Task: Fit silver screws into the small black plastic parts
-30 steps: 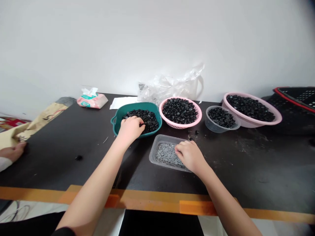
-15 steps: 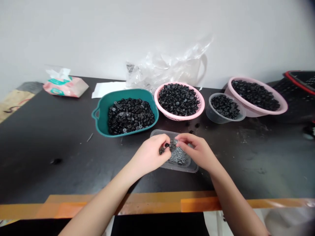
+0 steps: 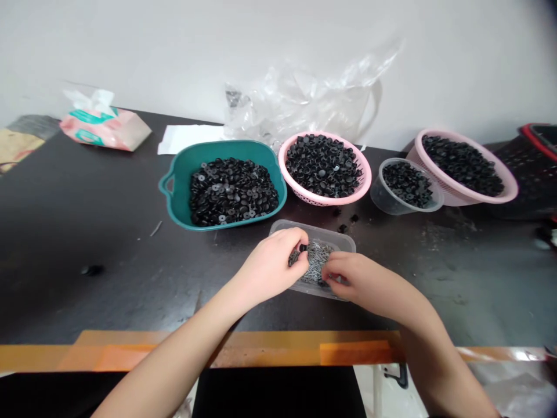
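Observation:
A clear plastic tray (image 3: 282,225) full of small silvery screws or nails (image 3: 317,261) lies in front of me. Over its left part is my left hand (image 3: 276,261), pinching a small black plastic cap (image 3: 303,248) between thumb and forefinger. My right hand (image 3: 354,278) reaches into the tray's right side, fingers bent and drawn together among the metal pieces. Whatever those fingertips grip, if anything, is hidden.
Behind the tray stand a green basin (image 3: 167,200) of black discs, a pink basket (image 3: 365,180) of black caps, a clear tub (image 3: 383,194) and another pink basket (image 3: 513,186). Tissues (image 3: 104,128) lie at the far left, plastic bags (image 3: 300,104) by the wall.
My right hand has moved down and right, from above the tray into the metal pieces. The left hand keeps its pinch on the black cap. The camera view has shifted slightly.

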### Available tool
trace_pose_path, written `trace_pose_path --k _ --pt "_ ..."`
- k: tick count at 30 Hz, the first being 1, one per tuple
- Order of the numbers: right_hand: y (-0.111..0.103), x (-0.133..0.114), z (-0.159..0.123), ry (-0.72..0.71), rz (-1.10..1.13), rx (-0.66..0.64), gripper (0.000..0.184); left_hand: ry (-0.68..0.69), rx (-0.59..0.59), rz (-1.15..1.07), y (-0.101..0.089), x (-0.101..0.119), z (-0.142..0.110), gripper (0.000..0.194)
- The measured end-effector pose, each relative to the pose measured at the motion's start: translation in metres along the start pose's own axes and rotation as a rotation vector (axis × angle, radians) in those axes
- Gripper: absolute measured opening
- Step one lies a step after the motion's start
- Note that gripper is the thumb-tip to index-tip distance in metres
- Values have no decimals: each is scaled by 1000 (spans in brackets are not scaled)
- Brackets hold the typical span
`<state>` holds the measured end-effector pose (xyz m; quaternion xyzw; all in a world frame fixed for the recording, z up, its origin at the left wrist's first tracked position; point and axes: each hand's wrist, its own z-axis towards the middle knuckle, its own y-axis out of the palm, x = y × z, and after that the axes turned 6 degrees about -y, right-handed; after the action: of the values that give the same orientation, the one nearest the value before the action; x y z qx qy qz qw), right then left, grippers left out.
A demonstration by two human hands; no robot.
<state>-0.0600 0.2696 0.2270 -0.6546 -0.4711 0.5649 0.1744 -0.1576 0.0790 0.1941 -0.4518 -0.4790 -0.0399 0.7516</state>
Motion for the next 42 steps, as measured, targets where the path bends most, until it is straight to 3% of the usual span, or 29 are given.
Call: trace_pose_path --k 4,10,12,17,22,26,30,33,37,42 --pt "-1 -1 14 -99 -160 -202 14 -4 20 -29 -1 1 0 7" --pt "-9 -7 21 -196 -273 -235 12 9 46 -35 -4 2 -1 5" --pt "-24 -11 24 -212 -249 -127 14 4 91 -54 -6 3 -2 6" --pt "-64 -27 72 -242 -264 385 15 -53 206 -92 -9 4 -5 9" --pt "-69 -35 126 -270 -166 435 24 -58 180 -78 -5 -1 -3 8" --pt "-58 -28 105 -252 232 526 30 -39 186 -141 -6 -3 -1 9" --pt "-30 -14 60 -229 910 644 18 -78 166 -411 -6 1 -3 15" --pt "-5 -3 42 -156 1226 682 20 -137 81 -637 0 6 -6 18" --pt "14 4 38 -183 1410 667 20 -177 75 -806 11 11 -8 18" --pt "19 -1 40 -140 1411 602 21 -153 134 -865 8 16 -12 14"
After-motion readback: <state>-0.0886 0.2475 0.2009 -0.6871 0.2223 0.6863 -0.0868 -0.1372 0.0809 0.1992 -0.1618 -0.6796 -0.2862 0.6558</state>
